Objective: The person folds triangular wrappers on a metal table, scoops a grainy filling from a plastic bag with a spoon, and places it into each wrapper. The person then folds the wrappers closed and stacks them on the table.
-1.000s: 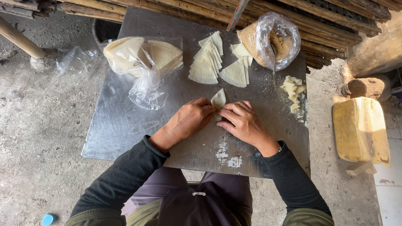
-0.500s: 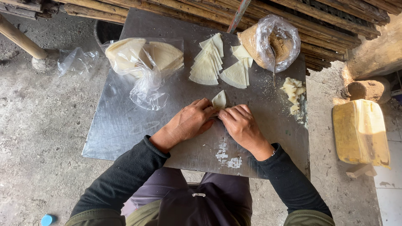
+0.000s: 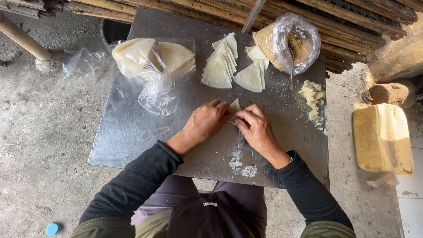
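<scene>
A small pale triangular dough wrapper (image 3: 235, 106) lies on a grey metal sheet (image 3: 132, 132). Both my hands pinch it. My left hand (image 3: 207, 122) covers its left edge, my right hand (image 3: 255, 128) its right edge; only the top tip shows between the fingers. Just beyond, two fans of cut triangular wrappers (image 3: 220, 66) (image 3: 251, 76) lie flat on the sheet.
A clear plastic bag of round wrappers (image 3: 152, 59) sits at the back left. A bag of brown filling (image 3: 291, 44) with a spoon stands at the back right. Pale scraps (image 3: 313, 97) lie at the right edge. A yellow container (image 3: 381, 136) rests on the ground to the right.
Both hands have shifted slightly, closing further over the wrapper, so that less of it shows now.
</scene>
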